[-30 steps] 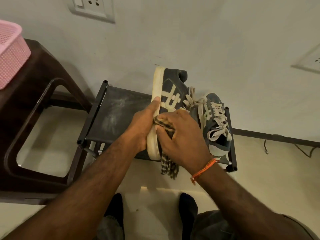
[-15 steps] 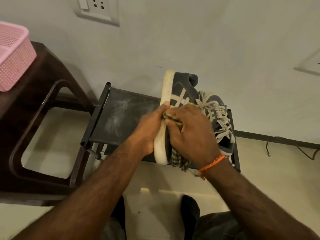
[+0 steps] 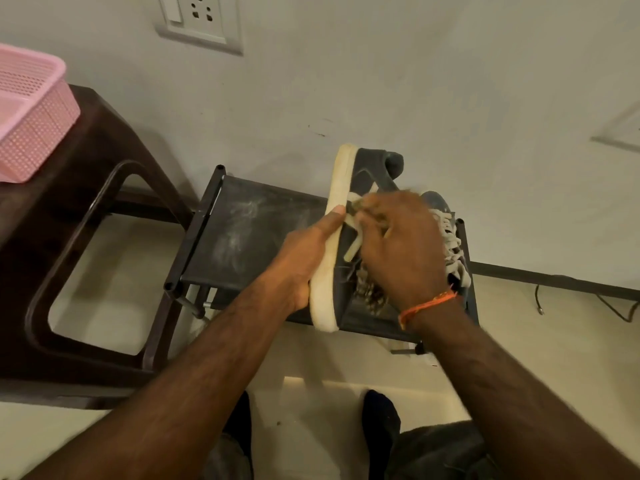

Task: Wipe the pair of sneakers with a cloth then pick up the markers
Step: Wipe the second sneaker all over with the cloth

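Observation:
A dark blue sneaker (image 3: pixel 370 174) with a cream sole is tipped on its side above the small black shoe rack (image 3: pixel 242 230). My left hand (image 3: pixel 304 258) grips its sole, thumb along the edge. My right hand (image 3: pixel 401 251) presses a checked cloth (image 3: pixel 370 292) against the sneaker's side; the cloth's end hangs below my palm. The second sneaker (image 3: pixel 453 244) lies on the rack behind my right hand, mostly hidden, its pale laces showing. No markers are in view.
A dark brown plastic stool (image 3: pixel 69 237) stands to the left with a pink basket (image 3: pixel 31 109) on it. The wall with a socket plate (image 3: pixel 201 19) is close behind the rack. A cable (image 3: pixel 588 303) lies on the floor at right. My feet (image 3: pixel 381 420) are below.
My right hand has slid the cloth up along the sneaker's side toward the heel. The view has tilted down slightly; my left hand keeps its hold on the sole.

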